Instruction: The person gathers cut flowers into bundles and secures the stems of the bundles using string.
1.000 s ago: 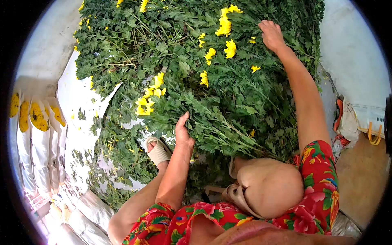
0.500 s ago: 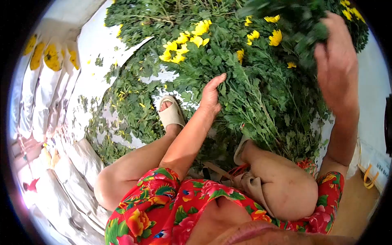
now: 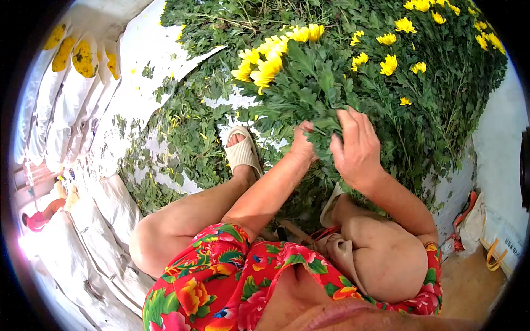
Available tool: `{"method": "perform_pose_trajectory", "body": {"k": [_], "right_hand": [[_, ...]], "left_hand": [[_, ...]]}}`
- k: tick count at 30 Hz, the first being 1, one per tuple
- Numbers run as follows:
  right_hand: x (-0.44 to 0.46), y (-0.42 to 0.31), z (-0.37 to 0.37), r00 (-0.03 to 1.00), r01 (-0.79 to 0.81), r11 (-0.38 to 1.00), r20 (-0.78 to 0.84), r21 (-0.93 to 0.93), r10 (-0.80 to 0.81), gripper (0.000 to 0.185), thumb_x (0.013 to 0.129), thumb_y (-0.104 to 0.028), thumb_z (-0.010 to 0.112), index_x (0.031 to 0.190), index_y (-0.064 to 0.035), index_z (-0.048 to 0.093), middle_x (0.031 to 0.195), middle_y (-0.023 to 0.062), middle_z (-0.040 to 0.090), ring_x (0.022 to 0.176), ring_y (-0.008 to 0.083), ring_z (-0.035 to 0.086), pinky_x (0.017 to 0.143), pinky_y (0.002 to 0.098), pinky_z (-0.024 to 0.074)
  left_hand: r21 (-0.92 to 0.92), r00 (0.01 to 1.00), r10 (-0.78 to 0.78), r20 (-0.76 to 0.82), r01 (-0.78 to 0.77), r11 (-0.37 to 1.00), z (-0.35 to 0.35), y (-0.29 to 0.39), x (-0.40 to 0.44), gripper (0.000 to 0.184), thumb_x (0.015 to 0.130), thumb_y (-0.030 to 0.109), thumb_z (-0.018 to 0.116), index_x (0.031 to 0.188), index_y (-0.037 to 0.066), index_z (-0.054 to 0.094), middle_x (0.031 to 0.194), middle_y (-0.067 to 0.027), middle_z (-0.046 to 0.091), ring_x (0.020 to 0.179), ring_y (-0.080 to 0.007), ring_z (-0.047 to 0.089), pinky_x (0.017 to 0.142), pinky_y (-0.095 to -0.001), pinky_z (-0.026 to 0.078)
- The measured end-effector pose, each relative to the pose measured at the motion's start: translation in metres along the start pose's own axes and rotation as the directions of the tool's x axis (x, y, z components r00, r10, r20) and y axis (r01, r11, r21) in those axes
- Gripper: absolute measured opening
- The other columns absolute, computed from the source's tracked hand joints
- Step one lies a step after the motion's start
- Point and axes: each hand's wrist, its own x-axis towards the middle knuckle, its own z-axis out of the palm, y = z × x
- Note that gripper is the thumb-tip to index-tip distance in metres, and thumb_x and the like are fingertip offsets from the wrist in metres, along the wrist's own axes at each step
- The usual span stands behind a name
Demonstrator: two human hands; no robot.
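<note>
A bunch of yellow chrysanthemums (image 3: pixel 266 65) with leafy green stems lies across in front of me, its flower heads gathered toward the upper left. My left hand (image 3: pixel 303 143) is closed round the lower part of this bunch, thumb on top, most fingers hidden behind the leaves. Close beside it on the right, my right hand (image 3: pixel 358 148) curls its fingers over the leaves and stems of the same bunch. What lies under those fingers is partly covered by foliage.
A big heap of chrysanthemum stems (image 3: pixel 425 116) fills the upper right. Loose leaves (image 3: pixel 187 127) litter the white sheet round my sandal (image 3: pixel 243 153). Long white-wrapped flower bundles (image 3: pixel 70 105) line the left side. A white bag with a yellow handle (image 3: pixel 499 243) stands at the right.
My right hand has come down and left from the heap at the upper right, bringing greenery to the bunch. My left hand keeps its hold, slightly lower and further right.
</note>
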Motion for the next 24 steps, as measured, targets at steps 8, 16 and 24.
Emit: {"method": "perform_pose_trajectory", "body": {"k": [8,16,24], "right_hand": [[0.012,0.011,0.008,0.996,0.049,0.994,-0.081,0.102,-0.040,0.054,0.075,0.001,0.061,0.127,0.0077,0.048,0.108,0.0219,0.059,0.089,0.0366,0.058,0.082,0.0430,0.0489],[0.012,0.016,-0.010,0.978,-0.071,0.922,-0.154,0.380,0.138,0.045,0.075,-0.002,0.063,0.119,0.0057,0.057,0.106,0.0189,0.061,0.093,0.0368,0.058,0.083,0.0429,0.0476],[0.001,0.020,0.012,0.987,-0.009,0.971,-0.155,0.241,0.048,0.048,0.072,0.004,0.061,0.119,0.0067,0.056,0.114,0.0213,0.050,0.099,0.0369,0.050,0.087,0.0431,0.0460]], "left_hand": [[0.005,0.999,0.039,0.003,-0.039,0.999,0.000,-0.008,0.008,0.032,0.099,0.026,0.051,0.126,0.009,0.055,0.121,-0.0070,0.060,0.107,-0.0196,0.060,0.093,-0.0340,0.050],[-0.037,0.995,-0.023,0.099,0.027,0.999,-0.004,0.013,-0.002,0.038,0.093,0.029,0.057,0.123,0.005,0.057,0.116,-0.0075,0.063,0.103,-0.0201,0.061,0.092,-0.0368,0.050],[0.210,0.989,-0.039,0.145,0.008,0.978,0.014,0.008,-0.016,0.087,0.077,0.042,0.076,0.144,0.004,0.035,0.133,-0.0097,0.052,0.124,-0.0257,0.051,0.107,-0.0390,0.041]]}}
